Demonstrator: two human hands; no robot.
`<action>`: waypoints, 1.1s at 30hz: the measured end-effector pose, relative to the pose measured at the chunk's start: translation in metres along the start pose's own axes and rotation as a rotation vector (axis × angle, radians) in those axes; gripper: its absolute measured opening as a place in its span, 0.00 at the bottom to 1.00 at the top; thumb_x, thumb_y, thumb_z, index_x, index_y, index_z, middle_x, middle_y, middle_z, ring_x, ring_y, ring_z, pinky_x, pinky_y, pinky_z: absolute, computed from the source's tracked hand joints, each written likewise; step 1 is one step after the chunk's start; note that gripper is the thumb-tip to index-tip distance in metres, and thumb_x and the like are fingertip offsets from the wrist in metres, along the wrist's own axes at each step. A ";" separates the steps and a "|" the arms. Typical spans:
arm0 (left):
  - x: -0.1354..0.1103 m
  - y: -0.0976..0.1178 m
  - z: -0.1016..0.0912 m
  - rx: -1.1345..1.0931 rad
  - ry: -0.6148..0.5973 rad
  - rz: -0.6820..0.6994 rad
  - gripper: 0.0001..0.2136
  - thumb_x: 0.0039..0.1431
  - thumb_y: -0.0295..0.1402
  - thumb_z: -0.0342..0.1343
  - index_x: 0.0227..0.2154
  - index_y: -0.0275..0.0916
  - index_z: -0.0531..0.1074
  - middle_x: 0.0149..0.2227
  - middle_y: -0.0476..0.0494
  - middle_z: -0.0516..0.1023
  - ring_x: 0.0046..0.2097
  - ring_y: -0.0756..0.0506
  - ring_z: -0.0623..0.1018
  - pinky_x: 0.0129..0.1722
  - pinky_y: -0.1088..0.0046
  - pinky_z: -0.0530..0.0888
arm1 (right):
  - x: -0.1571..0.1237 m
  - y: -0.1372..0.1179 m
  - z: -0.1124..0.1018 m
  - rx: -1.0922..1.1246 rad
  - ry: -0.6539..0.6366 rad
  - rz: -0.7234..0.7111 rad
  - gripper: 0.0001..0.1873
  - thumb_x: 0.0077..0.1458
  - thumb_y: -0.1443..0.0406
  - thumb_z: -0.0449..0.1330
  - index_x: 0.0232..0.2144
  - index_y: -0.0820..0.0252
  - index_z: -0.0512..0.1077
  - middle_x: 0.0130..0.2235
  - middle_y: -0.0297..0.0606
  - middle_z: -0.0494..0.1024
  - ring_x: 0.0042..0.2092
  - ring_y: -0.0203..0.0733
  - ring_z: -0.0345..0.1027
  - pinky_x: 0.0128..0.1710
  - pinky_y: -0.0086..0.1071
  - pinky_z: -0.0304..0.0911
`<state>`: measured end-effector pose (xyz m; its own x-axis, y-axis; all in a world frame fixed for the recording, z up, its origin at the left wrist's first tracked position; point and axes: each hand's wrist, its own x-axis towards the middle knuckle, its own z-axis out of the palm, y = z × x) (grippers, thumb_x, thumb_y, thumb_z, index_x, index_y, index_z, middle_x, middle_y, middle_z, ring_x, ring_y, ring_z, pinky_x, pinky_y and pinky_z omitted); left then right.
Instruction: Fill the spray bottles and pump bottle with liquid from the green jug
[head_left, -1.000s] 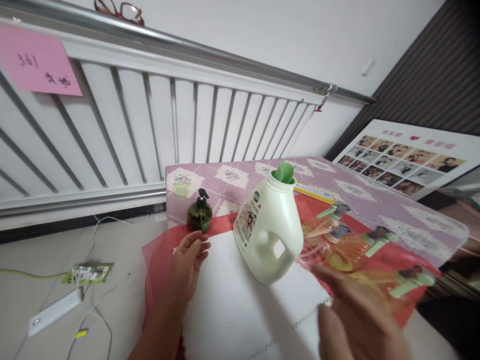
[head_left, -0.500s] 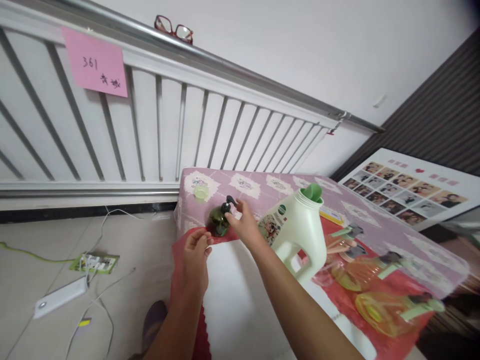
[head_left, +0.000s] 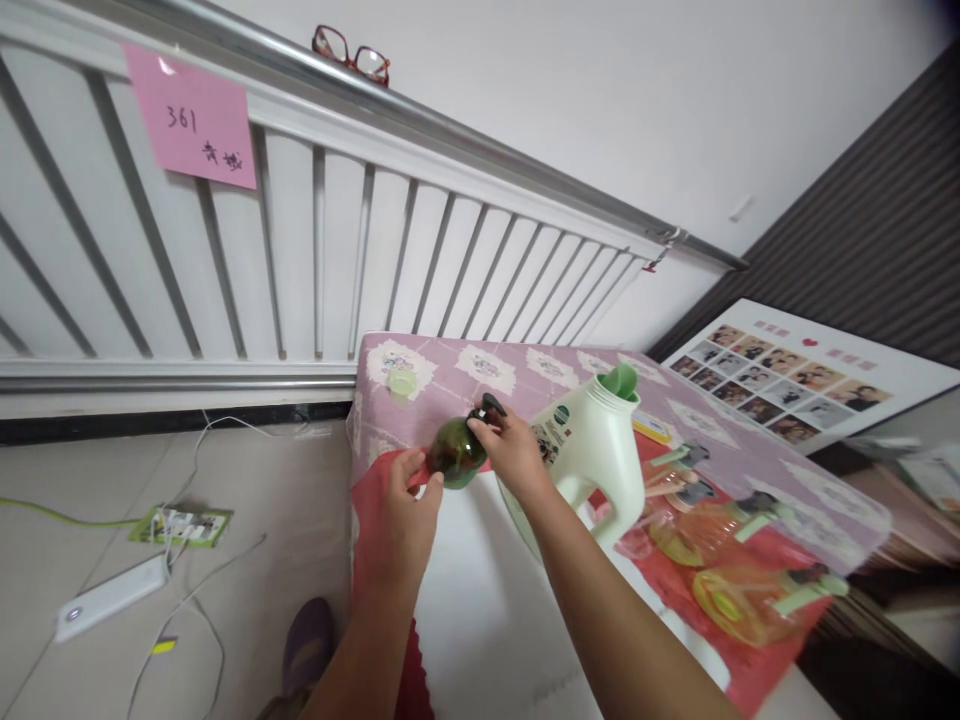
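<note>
A dark green pump bottle [head_left: 456,455] with a black pump head [head_left: 489,404] is tilted over the near part of the table. My right hand [head_left: 516,458] grips it by the neck, just under the pump. At the bottle's lower end is my left hand [head_left: 414,505], thumb and fingers apart; whether the fingertips touch the bottle I cannot tell. Just right of my right hand stands a large pale green jug [head_left: 600,455] with a green spout in its uncapped mouth. A white sheet [head_left: 480,600] lies beneath my forearms.
Several clear bottles with yellow liquid [head_left: 739,605] lie on a red cloth [head_left: 776,655] at the right. A small pale green cap [head_left: 401,382] sits on the purple tablecloth [head_left: 435,378] near the radiator [head_left: 375,250]. A power strip [head_left: 180,525] and cables lie on the floor.
My right hand has tipped the pump bottle over and moved it slightly right. My left hand has followed toward its base, and its fingers have spread from a pinch.
</note>
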<state>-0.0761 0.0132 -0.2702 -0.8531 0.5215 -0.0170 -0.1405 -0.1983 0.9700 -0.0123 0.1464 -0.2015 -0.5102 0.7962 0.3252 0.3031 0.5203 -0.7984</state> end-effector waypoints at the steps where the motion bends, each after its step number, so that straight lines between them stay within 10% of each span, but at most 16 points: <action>1: -0.003 0.000 0.002 0.078 -0.037 0.021 0.20 0.51 0.31 0.58 0.49 0.43 0.66 0.51 0.41 0.74 0.53 0.43 0.73 0.51 0.63 0.69 | -0.007 -0.002 -0.007 0.015 -0.003 0.008 0.17 0.48 0.56 0.62 0.39 0.57 0.75 0.36 0.40 0.80 0.38 0.48 0.73 0.40 0.41 0.68; 11: -0.036 -0.007 0.011 0.360 -0.577 0.116 0.47 0.38 0.33 0.68 0.62 0.43 0.51 0.62 0.37 0.61 0.62 0.36 0.63 0.61 0.55 0.60 | -0.090 -0.002 -0.044 0.198 0.057 0.120 0.18 0.46 0.57 0.65 0.40 0.56 0.74 0.38 0.39 0.79 0.38 0.46 0.74 0.40 0.41 0.71; 33: -0.048 0.005 0.003 0.402 -0.781 0.146 0.40 0.38 0.34 0.67 0.57 0.42 0.57 0.56 0.38 0.67 0.56 0.37 0.68 0.55 0.60 0.65 | -0.136 -0.004 -0.040 0.318 0.211 0.264 0.17 0.46 0.53 0.65 0.35 0.56 0.71 0.35 0.36 0.78 0.36 0.44 0.72 0.38 0.38 0.70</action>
<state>-0.0343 -0.0105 -0.2643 -0.2422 0.9598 0.1415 0.2549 -0.0778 0.9638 0.0879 0.0482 -0.2225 -0.2640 0.9513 0.1594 0.1221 0.1969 -0.9728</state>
